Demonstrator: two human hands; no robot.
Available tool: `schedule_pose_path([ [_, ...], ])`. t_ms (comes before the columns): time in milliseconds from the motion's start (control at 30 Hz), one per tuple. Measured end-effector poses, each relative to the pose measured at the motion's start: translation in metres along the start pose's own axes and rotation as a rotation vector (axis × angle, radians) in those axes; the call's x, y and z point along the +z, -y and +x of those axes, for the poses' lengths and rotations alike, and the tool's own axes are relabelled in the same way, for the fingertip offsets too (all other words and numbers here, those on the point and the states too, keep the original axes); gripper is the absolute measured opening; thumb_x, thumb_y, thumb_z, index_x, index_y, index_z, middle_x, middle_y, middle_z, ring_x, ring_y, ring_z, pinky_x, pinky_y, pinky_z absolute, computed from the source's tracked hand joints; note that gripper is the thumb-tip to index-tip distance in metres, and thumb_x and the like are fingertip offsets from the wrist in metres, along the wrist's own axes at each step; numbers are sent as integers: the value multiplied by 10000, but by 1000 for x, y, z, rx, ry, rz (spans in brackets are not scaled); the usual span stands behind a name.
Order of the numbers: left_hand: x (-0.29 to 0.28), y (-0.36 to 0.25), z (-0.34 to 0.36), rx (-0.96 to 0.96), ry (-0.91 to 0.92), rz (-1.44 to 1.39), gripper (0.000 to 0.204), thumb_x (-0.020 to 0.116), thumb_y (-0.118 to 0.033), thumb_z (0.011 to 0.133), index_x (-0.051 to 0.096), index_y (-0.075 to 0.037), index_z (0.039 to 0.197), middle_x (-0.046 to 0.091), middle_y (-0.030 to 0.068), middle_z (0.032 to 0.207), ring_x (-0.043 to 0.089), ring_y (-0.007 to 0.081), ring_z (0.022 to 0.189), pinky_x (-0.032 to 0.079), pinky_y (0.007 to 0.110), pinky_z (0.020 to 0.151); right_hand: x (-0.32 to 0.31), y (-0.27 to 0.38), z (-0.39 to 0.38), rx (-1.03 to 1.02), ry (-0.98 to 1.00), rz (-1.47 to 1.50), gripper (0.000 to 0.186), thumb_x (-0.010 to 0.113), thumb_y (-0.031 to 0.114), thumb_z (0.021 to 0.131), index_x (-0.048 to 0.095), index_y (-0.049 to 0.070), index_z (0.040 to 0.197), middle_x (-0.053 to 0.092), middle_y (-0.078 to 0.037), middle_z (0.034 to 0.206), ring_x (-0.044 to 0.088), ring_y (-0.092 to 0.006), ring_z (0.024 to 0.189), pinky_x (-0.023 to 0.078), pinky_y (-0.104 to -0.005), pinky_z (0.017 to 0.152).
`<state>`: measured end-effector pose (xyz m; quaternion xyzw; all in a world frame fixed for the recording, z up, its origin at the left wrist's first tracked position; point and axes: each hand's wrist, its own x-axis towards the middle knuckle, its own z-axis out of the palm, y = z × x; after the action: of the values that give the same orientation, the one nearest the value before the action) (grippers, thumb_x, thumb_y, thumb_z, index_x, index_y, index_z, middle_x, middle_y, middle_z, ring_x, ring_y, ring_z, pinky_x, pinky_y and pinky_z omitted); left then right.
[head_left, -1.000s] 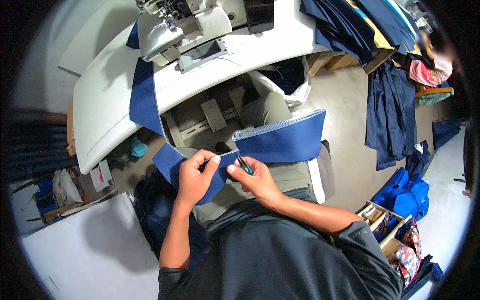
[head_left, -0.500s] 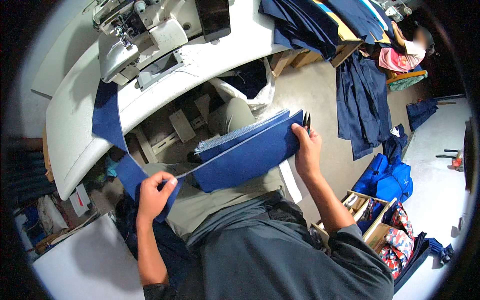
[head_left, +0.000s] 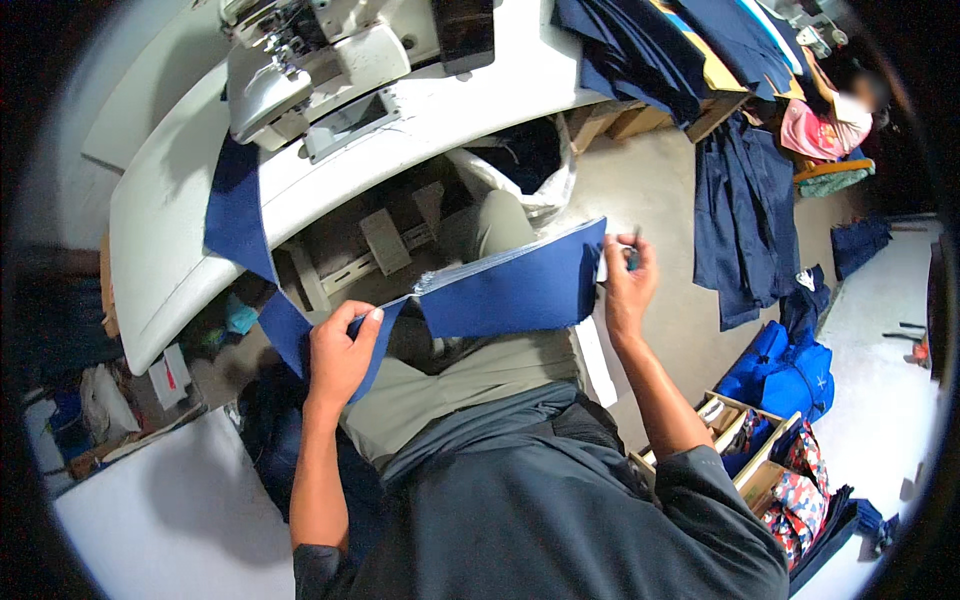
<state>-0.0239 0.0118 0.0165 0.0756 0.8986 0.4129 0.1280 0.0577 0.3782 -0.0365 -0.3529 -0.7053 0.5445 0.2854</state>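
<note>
My left hand (head_left: pixel 340 355) is closed on a strip of dark blue cloth (head_left: pixel 287 330). That strip runs up past the table edge to a blue cloth piece (head_left: pixel 236 205) beneath the sewing machine (head_left: pixel 300 70). To its right, a stack of blue cloth panels (head_left: pixel 515 285) with pale stitched upper edges lies across my thighs. My right hand (head_left: pixel 628 285) is at the stack's right end, fingers curled around small dark thread snips (head_left: pixel 634 257). Whether it also grips the panels is hard to see.
A white curved table (head_left: pixel 180 260) carries the machine. Beneath its edge stands a white sack (head_left: pixel 555 185). Dark blue garments (head_left: pixel 745 220) hang at the right, near a blue bag (head_left: pixel 785 375) and a wooden tray (head_left: pixel 745 425). Another person (head_left: pixel 835 120) sits at the far right.
The panels, fanned apart before, now lie more closely together. My right thumb has come off the front panel to its right edge. The whole scene has shifted slightly right in view.
</note>
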Motion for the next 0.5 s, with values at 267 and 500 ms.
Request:
schedule_pose_path([
  [267,-1,-3,-7,46,-23,-82,182,712,-181,936,692,-1,949,678,100,727,577,105,645,479,302,612,33,73,-106,423,780,507,427,461,431,1065,609,52,933,435,45,654,340,-60,558,270,-249,510],
  [500,0,3,-12,-38,43,-190,147,690,-132,970,682,13,952,644,-29,795,538,28,739,459,230,655,95,59,-131,932,1016,437,426,501,466,1056,542,102,839,315,91,584,241,-49,490,186,-263,452],
])
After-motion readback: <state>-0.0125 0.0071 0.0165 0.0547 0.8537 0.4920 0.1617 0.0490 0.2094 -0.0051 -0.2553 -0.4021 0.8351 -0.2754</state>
